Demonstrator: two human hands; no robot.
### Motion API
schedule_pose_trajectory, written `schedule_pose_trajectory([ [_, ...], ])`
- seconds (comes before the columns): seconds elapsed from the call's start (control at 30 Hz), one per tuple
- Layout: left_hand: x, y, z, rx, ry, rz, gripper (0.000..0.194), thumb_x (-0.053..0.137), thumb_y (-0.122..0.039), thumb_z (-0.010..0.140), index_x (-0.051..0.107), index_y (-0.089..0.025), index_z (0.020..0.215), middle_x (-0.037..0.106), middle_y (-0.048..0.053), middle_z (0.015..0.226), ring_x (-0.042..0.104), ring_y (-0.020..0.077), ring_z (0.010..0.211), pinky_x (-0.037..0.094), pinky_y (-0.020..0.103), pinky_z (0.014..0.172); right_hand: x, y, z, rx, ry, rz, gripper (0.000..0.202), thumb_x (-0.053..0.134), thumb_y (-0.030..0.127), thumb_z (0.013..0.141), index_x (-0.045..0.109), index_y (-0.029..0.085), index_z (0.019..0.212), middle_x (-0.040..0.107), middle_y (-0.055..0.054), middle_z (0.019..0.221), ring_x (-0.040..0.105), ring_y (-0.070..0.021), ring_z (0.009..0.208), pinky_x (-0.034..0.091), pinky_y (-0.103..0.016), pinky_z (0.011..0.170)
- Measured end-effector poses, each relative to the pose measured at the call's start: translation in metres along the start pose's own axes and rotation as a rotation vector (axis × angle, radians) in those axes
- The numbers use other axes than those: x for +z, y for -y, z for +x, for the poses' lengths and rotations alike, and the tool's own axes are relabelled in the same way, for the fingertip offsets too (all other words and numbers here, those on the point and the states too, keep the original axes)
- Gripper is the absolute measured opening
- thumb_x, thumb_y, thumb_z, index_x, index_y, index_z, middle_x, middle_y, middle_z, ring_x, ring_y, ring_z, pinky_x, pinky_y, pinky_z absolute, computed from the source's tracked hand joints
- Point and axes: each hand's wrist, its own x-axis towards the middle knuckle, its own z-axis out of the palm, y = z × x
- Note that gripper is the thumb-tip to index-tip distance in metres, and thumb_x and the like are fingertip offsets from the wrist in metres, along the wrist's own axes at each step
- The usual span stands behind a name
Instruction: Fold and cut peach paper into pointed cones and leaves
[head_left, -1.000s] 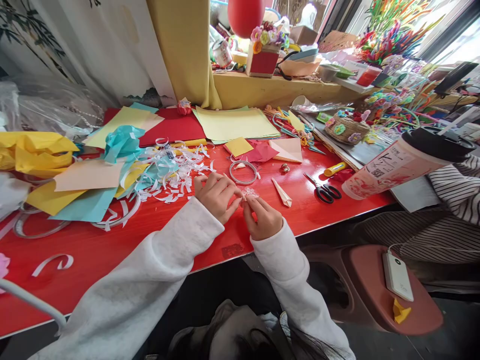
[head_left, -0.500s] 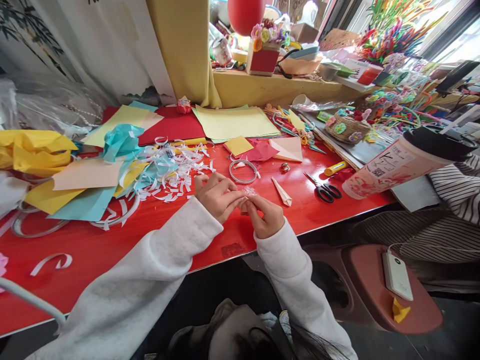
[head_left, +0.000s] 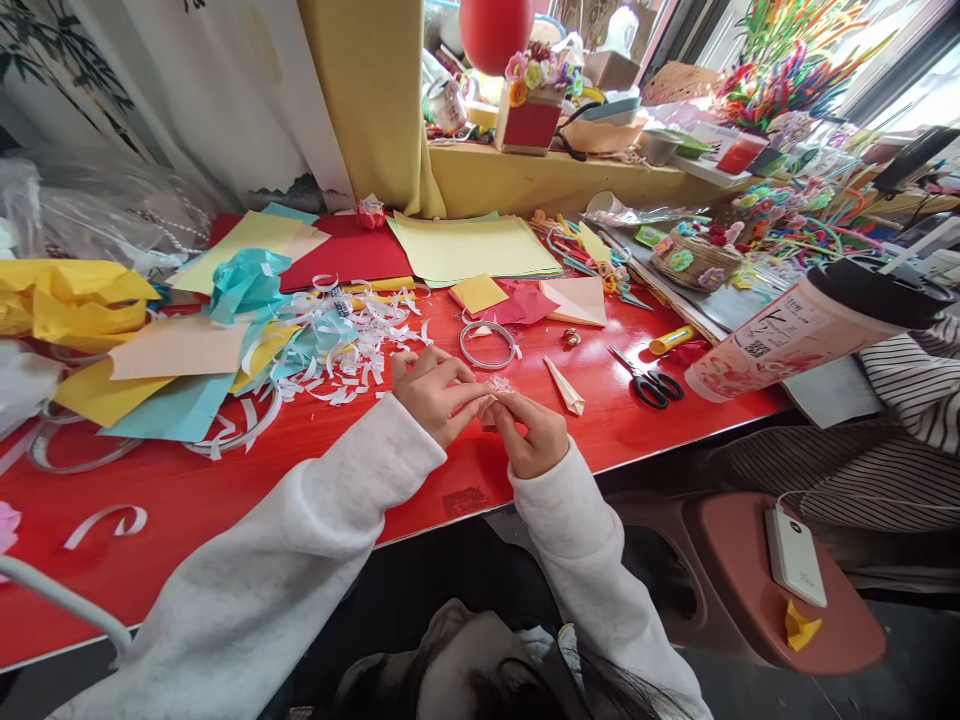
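Glossy red wood is covering the counter (head_left: 322, 470) below me, its left end running out of my head view. Just above it, near the front edge, the left hand (head_left: 441, 398) and the right hand (head_left: 538, 437) are meeting over a small, pale, folded paper piece (head_left: 488, 415). Both sets of fingers are pinching it, tips closed together and nearly touching, and they are hiding so much that I am not making out its full shape. Just right of the right hand, a slim, cream-pink folded paper cone (head_left: 564, 388) is lying flat, with black-handled metal scissors (head_left: 649, 380) resting farther right. Behind the fingers, a thin silvery ring-shaped roll (head_left: 514, 350) is lying. Far right, a tall pink cup with a black lid (head_left: 787, 335) is partly blocking another person's striped sleeve (head_left: 911, 385), which the frame is cutting off.
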Motion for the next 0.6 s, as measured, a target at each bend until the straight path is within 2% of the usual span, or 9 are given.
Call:
schedule_pose_trajectory([
  [0.23, 0.0008, 0.0014, -0.0001, -0.060, 0.020, -0.001, 0.015, 0.048, -0.032, 0.075, 0.063, -0.030, 0.080, 0.062, -0.005, 0.072, 0.048, 0.0143, 0.075, 0.022, 0.035, 0.070, 0.0025, -0.0003, 0.0004, -0.001, -0.050, 0.032, 0.019, 0.038, 0.018, 0.076, 0.057, 0.016, 0.078, 0.059, -0.003, 0.064, 0.056, -0.0090, 0.054, 0.049, -0.022, 0.056],
  [0.33, -0.0011, 0.0044, 0.0009, -0.080, 0.037, -0.017, 0.019, 0.048, -0.030, 0.076, 0.059, -0.032, 0.091, 0.062, -0.006, 0.072, 0.048, 0.0131, 0.073, 0.023, 0.034, 0.069, 0.0010, -0.0022, 0.0002, 0.096, -0.023, 0.078, 0.019, 0.039, 0.021, 0.077, 0.057, 0.015, 0.079, 0.060, -0.003, 0.063, 0.057, -0.0095, 0.051, 0.049, -0.022, 0.052],
  [0.4, -0.0034, 0.0047, 0.0016, -0.081, 0.020, -0.017, 0.020, 0.048, -0.030, 0.075, 0.059, -0.032, 0.092, 0.061, -0.005, 0.073, 0.047, 0.0131, 0.073, 0.024, 0.033, 0.069, -0.0010, -0.0027, 0.0004, 0.173, 0.012, 0.120, 0.020, 0.039, 0.024, 0.077, 0.057, 0.014, 0.080, 0.060, -0.003, 0.063, 0.059, -0.0105, 0.051, 0.049, -0.022, 0.051],
  [0.5, -0.0063, 0.0016, 0.0010, -0.045, -0.022, 0.027, 0.016, 0.051, -0.029, 0.072, 0.063, -0.031, 0.082, 0.057, -0.001, 0.077, 0.045, 0.0147, 0.074, 0.025, 0.034, 0.070, -0.0029, -0.0021, 0.0006, 0.236, 0.045, 0.181, 0.024, 0.038, 0.028, 0.078, 0.057, 0.014, 0.080, 0.060, -0.004, 0.063, 0.060, -0.0118, 0.053, 0.049, -0.023, 0.052],
  [0.6, -0.0060, -0.0031, -0.0020, 0.037, -0.023, 0.085, 0.020, 0.051, -0.023, 0.070, 0.061, -0.032, 0.084, 0.056, -0.001, 0.077, 0.044, 0.0160, 0.075, 0.025, 0.036, 0.070, -0.0017, -0.0019, 0.0006, 0.257, 0.030, 0.207, 0.025, 0.039, 0.030, 0.078, 0.057, 0.013, 0.081, 0.059, -0.004, 0.062, 0.059, -0.0120, 0.052, 0.049, -0.024, 0.051],
])
